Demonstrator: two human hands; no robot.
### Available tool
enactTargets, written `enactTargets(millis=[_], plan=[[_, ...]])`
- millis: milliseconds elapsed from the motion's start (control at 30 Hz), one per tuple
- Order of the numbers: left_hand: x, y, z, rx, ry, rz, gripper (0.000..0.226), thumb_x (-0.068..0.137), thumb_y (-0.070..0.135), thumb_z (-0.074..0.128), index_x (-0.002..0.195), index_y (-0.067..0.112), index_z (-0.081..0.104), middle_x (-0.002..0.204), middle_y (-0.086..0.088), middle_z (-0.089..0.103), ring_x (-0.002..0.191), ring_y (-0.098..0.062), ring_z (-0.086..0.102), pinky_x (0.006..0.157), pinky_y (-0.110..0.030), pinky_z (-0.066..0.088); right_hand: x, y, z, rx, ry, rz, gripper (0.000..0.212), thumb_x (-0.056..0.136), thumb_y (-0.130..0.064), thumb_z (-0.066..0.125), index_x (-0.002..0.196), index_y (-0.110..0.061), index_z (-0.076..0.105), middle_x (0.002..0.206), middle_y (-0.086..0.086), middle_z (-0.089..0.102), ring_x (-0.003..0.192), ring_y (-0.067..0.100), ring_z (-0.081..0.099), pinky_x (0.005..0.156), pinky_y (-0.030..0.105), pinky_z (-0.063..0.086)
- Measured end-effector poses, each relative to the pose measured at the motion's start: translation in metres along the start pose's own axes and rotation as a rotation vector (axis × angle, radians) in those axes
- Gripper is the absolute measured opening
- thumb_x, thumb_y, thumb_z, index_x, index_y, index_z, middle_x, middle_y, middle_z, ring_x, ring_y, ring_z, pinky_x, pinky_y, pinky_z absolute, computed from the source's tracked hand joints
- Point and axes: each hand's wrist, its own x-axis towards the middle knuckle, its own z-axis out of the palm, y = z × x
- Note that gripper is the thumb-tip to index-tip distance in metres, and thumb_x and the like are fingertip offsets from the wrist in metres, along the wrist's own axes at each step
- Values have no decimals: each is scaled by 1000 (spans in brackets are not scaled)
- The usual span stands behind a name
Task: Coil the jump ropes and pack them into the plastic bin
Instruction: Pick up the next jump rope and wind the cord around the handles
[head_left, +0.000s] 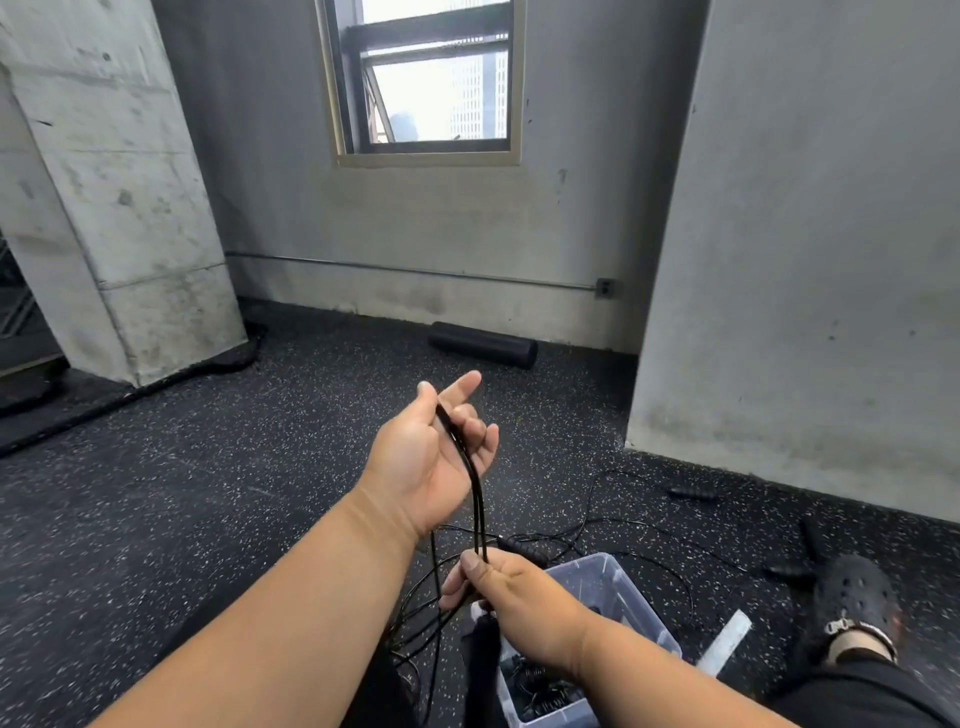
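From the head camera, a black rope (475, 488) is held stretched between two hands above the bin (631, 597). The left hand (434, 452) is raised beyond the bin, palm turned up, with the cord laid across it; the thumb and curled fingers are closed lightly on the strands while the index finger points outward. It is judged that this hand serves as the former on which loops are gathered. The right hand (511, 590) is kept just over the bin's near-left corner, its thumb and fingers pinching the two strands, probably to feed and tension each turn. Below this hand the remaining cord hangs loose and trails to the floor (182, 493) left of the bin. A handle (522, 551) is seen just beyond the bin. Inside the bin dark coils are already lying, so packing seems partly done. Right of the bin more cord and handles are spread on the floor, apparently waiting. A roller (483, 344) lies well beyond the bin, by the wall.
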Motion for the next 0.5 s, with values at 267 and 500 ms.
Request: enactTargets(millis=[267,500], plan=[[7,31,15,35,7,89,61,115,47,21,135,5,61,106,-6,81,89,-19,79,94,-40,52,0,12,4,-41,-22,27,41,112,-37,38,107,-12,70,102,-4,75,96,2,67,95,20,50],[5,1,-51,621,-87,32,61,109,55,33,160,23,39,139,1,70,135,-22,59,123,-52,34,9,-5,-16,131,237,-29,40,112,-34,39,97,-6,62,85,4,76,76,9,63,74,23,51]])
